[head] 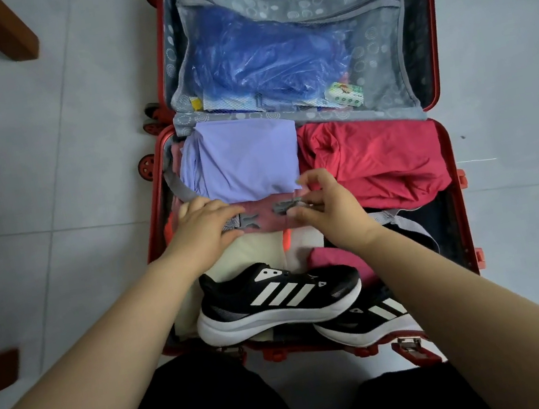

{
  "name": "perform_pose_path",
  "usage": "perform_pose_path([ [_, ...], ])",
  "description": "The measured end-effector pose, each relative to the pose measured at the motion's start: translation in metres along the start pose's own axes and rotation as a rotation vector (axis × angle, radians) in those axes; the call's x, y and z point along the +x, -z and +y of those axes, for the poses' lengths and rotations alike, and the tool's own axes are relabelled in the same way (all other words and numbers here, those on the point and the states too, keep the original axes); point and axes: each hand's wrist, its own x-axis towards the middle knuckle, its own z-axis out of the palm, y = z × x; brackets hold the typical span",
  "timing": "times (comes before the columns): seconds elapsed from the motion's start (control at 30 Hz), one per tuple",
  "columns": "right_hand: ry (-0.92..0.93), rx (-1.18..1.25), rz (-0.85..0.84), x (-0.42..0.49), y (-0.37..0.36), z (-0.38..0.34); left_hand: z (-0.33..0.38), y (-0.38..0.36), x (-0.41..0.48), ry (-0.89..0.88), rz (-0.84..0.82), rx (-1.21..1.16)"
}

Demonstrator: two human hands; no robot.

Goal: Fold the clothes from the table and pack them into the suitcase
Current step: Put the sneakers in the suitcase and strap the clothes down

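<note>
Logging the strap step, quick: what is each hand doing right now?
Left hand: grips the strap by the left buckle half.
Right hand: pinches the right buckle half.

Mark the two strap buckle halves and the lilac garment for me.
Left buckle half (250, 221), head view, on its grey prongs.
Right buckle half (283, 207), head view, on its grey body.
Lilac garment (246, 158), head view, on its flat top.
</note>
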Motion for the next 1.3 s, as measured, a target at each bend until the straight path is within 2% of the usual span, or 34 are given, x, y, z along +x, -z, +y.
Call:
perform_pose_path([
  [0.17, 0.176, -0.223, 0.200, 0.002, -0.012, 0.002, 0.008, -0.001, -0.001, 0.073, 0.141, -0.305],
  [0.37, 0.354, -0.344, 0.251, 0.004, -0.022, 0.010, 0.010, 0.003, -0.003, 0.072, 0.182, -0.327],
  [0.5, 0.371, -0.329, 0.292, 0.009, -0.024, 0.012, 0.008, -0.001, 0.000, 0.107, 0.152, -0.334],
  [0.73, 0.379, -0.307, 0.248, 0.010, -0.032, 0.021, -0.002, -0.012, 0.004, 0.160, 0.123, -0.390],
  [1.07, 0.510, -0.479, 0.298, 0.008, -0.042, 0.028, -0.004, -0.012, 0.006, 0.059, 0.134, -0.376],
  [1.17, 0.524, -0.535, 0.296, 0.007, -0.047, 0.031, -0.009, -0.016, 0.008, 0.081, 0.113, -0.388],
  [1.3, 0.375, -0.487, 0.192, 0.003, -0.055, 0.029, -0.005, -0.013, 0.006, 0.064, 0.124, -0.334],
])
